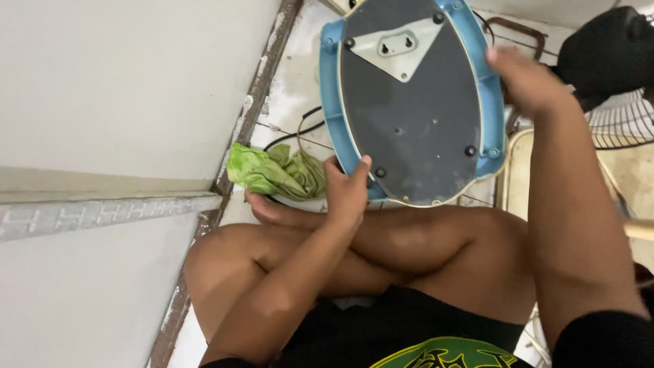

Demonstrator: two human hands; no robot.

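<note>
The blue-rimmed grey base (409, 102), top edge cut off, is gripped underside-up by the left hand (347, 191) and right hand (524, 82); a green cloth (272, 170) lies beside it.

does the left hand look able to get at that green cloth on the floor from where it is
Probably yes. The left hand grips the lower edge of the blue fan base, and the green cloth lies just beside it on the floor with nothing between them. It would have to let go of the base first.

Bare forearms and legs, black shorts (409, 320), green-yellow emblem on black shirt (446, 354)
</note>
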